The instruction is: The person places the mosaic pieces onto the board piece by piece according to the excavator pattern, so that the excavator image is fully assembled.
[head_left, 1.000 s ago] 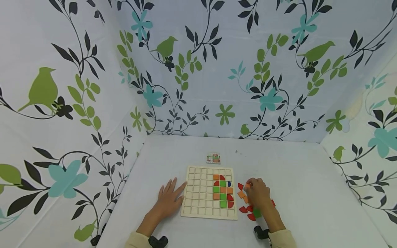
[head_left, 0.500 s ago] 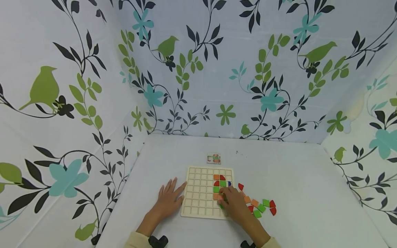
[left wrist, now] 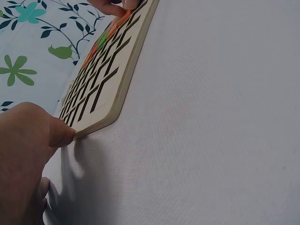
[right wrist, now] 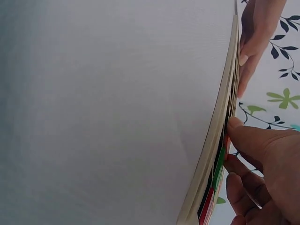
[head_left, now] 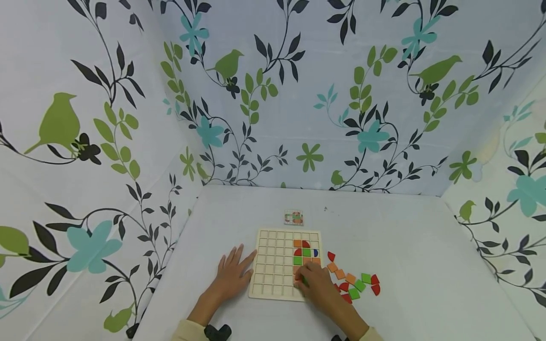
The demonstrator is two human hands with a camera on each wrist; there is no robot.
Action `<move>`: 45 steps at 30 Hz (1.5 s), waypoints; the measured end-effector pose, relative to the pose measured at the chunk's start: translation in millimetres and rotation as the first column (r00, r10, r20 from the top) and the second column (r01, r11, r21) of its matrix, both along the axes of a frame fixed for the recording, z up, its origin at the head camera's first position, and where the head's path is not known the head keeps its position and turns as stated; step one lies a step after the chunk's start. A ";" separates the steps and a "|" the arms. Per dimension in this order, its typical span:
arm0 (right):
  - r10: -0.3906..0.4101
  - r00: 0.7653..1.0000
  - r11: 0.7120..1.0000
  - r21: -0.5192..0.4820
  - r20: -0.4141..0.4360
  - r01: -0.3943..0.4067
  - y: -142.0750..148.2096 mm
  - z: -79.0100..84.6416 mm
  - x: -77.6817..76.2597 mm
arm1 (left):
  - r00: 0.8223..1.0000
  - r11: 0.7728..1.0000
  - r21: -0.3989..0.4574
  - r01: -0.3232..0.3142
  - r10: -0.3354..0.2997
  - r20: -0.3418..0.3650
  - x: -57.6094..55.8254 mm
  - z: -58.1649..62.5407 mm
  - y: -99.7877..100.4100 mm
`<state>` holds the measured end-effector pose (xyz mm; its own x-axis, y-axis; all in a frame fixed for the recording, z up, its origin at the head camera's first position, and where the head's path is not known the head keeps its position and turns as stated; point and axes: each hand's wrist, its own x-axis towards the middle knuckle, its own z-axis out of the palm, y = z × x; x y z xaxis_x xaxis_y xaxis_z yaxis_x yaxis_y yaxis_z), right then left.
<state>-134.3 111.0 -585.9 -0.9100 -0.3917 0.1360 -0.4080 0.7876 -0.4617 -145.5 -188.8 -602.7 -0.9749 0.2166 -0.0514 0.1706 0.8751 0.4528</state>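
Observation:
My left hand (head_left: 232,275) lies with fingers spread on the table, its thumb at the left edge of the cream grid board (head_left: 273,259). In the left wrist view that thumb (left wrist: 60,133) touches the board's corner. My right hand (head_left: 317,285) is over the board's lower right, thumb and fingers pinching a small orange tile (left wrist: 124,18) at a cell, mostly hidden by the fingertips. Above that hand sit a green square tile (head_left: 297,260), red quarter-round tiles (head_left: 305,244) and a blue half-round tile (head_left: 315,253). The hand covers the tiles lower down.
Loose orange (head_left: 340,273), green (head_left: 354,293) and red tiles (head_left: 375,279) lie scattered right of the board on the white table (head_left: 409,246). A small pattern card (head_left: 294,217) lies beyond the board. Printed cloth (head_left: 281,142) stands behind and at both sides.
My right hand has moved left from the loose tiles onto the board with an orange tile, then slightly lower on it. The left hand has stayed in place.

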 end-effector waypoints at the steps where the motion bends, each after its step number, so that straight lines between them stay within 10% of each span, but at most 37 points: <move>1: 0.002 1.000 1.000 0.007 -0.001 -0.002 0.3 -0.1 -0.4 | 1.000 1.000 0.001 0.002 -0.002 -0.005 -0.1 0.3 0.0; 21: 0.072 0.996 0.997 0.032 -0.048 -0.071 4.7 5.3 -1.9 | 0.999 0.999 0.029 -0.014 0.015 -0.037 1.0 -3.8 0.3; 27: -0.113 0.994 0.993 0.041 0.004 0.112 28.2 12.3 -24.1 | 0.999 0.999 0.034 -0.014 0.016 -0.052 -0.9 -10.3 -1.9; 33: -0.329 0.941 0.942 0.101 0.082 0.321 52.7 18.2 -51.6 | 0.998 0.999 0.051 0.005 -0.002 -0.060 2.4 1.4 -0.2; 45: -0.357 0.899 0.933 0.131 0.252 0.334 57.9 17.1 -64.0 | 1.000 1.000 0.024 -0.003 0.003 -0.006 -0.2 1.5 1.0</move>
